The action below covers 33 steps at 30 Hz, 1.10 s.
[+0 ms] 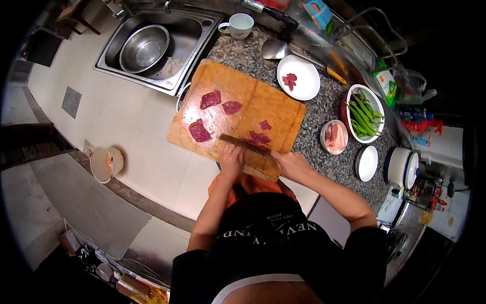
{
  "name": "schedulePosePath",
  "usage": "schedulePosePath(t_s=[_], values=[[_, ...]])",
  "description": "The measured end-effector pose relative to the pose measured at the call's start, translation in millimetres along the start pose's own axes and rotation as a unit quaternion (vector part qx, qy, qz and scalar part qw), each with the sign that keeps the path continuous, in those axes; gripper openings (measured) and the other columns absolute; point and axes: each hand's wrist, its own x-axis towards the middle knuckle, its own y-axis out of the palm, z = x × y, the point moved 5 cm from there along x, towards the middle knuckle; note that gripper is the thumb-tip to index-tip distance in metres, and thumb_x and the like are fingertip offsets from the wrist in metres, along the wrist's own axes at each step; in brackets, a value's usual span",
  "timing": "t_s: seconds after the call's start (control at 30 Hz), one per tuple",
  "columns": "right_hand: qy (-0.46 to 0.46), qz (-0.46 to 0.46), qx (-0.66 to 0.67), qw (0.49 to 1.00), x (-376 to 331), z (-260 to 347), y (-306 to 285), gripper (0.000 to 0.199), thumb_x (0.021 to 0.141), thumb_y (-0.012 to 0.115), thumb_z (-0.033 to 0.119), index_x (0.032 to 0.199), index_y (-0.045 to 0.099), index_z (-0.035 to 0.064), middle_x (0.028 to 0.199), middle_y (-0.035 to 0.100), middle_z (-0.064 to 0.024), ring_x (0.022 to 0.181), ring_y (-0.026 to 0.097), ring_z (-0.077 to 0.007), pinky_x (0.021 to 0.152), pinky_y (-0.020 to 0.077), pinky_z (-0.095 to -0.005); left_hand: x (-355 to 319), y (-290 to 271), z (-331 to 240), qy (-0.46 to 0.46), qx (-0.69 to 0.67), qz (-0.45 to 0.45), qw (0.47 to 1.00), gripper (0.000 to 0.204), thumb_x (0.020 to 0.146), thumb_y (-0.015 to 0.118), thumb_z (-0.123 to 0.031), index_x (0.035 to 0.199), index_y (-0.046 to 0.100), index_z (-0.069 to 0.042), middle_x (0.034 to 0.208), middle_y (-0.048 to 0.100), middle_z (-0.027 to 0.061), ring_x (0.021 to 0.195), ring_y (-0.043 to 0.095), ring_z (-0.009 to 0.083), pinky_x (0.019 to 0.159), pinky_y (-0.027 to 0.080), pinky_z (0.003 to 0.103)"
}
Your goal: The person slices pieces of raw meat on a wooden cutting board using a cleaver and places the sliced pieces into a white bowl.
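Observation:
My right hand (pixel 292 166) is closed round the handle of a kitchen knife (pixel 248 144), whose long blade lies across the near part of a wooden cutting board (pixel 228 81). At the blade's left end, my left hand (pixel 232 161) has its fingers bent and pressed against the blade. Just beyond the knife lie small cut pieces of dark red meat (pixel 259 137). Larger chunks sit farther left: a meat chunk (pixel 200 130), another meat chunk (pixel 210 99) and a smaller meat piece (pixel 232 107).
Beyond the board are a white plate (pixel 309 81) with meat bits, a spatula (pixel 276 49) and a mug (pixel 241 26). To the right stand a basket of green peppers (pixel 364 116), a bowl of pale meat (pixel 334 137) and small white dishes (pixel 367 163). A sink (pixel 190 30) holds a metal basin (pixel 144 49).

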Motion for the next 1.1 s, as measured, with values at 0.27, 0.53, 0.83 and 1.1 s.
schedulePosePath(t_s=[0.27,0.53,0.83,1.1], values=[[-0.019,-0.046,0.05,0.997,47,15,9,0.022,0.082,0.044,0.013,0.102,0.05,0.0074,0.072,0.06,-0.0219,0.07,0.06,-0.0388,0.059,0.0473,-0.0497,1,0,0,0.022,0.003,-0.019,1.0,0.011,0.07,0.066,-0.004,0.078,0.059,-0.004,0.082,0.057,0.0099,0.077,0.055,0.0285,0.069,0.046,0.035],[0.024,-0.048,0.035,0.998,2,-11,-26,0.017,0.083,0.047,0.015,0.097,0.052,0.0077,0.07,0.06,-0.0206,0.066,0.06,-0.0382,0.058,0.047,-0.0491,5,-4,-2,-0.046,-0.032,-0.069,0.996,0.009,0.073,0.067,-0.005,0.077,0.06,-0.004,0.083,0.059,0.0104,0.077,0.056,0.0278,0.069,0.046,0.035],[-0.003,-0.005,-0.013,1.0,-21,-12,-11,0.018,0.082,0.046,0.014,0.098,0.049,0.0075,0.063,0.059,-0.0184,0.061,0.059,-0.0378,0.053,0.0465,-0.0477,-2,1,6,-0.004,0.032,-0.029,0.999,0.011,0.068,0.068,-0.004,0.075,0.06,-0.004,0.081,0.057,0.0089,0.077,0.055,0.0271,0.069,0.045,0.035],[0.019,0.013,0.014,1.0,-23,-1,-18,0.017,0.082,0.044,0.013,0.098,0.046,0.0072,0.065,0.059,-0.0207,0.063,0.059,-0.0395,0.055,0.0461,-0.0505,2,-5,2,0.001,0.01,-0.051,0.999,0.011,0.067,0.067,-0.003,0.075,0.06,-0.004,0.079,0.056,0.0101,0.075,0.054,0.0284,0.068,0.045,0.036]])
